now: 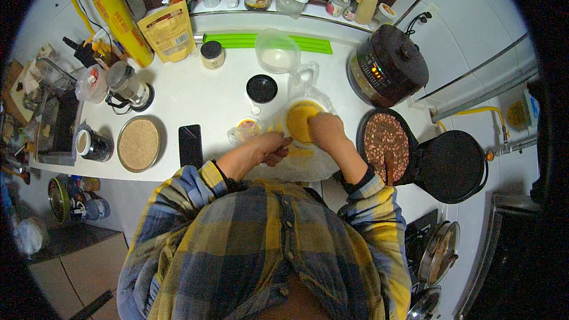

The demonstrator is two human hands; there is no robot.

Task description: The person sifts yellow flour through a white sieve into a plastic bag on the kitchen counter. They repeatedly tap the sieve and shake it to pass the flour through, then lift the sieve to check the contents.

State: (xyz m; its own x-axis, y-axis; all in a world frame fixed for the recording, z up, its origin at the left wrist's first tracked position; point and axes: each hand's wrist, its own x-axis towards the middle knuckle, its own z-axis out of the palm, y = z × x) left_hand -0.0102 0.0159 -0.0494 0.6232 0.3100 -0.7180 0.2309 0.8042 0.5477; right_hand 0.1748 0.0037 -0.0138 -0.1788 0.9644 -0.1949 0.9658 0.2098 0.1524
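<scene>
A white-rimmed bowl of yellow meal or powder (298, 125) stands on a crumpled clear plastic bag (306, 166) at the counter's front. My right hand (328, 130) is curled over the bowl's right side; whatever its fingers may hold is hidden. Just left of the bowl, my left hand (272, 146) has bent fingers close to the bag, and its grip does not show clearly. Beyond my left wrist sits a small yellow-rimmed tub (247, 128) wrapped in clear plastic. Behind that lie a small white spoon (254, 109) and a round black lid (262, 89).
At right stand an electric pressure cooker (387, 66) and an opened electric griddle (386, 142) filled with a brown, nut-like food. A black phone (190, 146), a round tin of tan grains (139, 144) and a black jar (94, 146) are to the left. Farther back is a clear plastic container (278, 55).
</scene>
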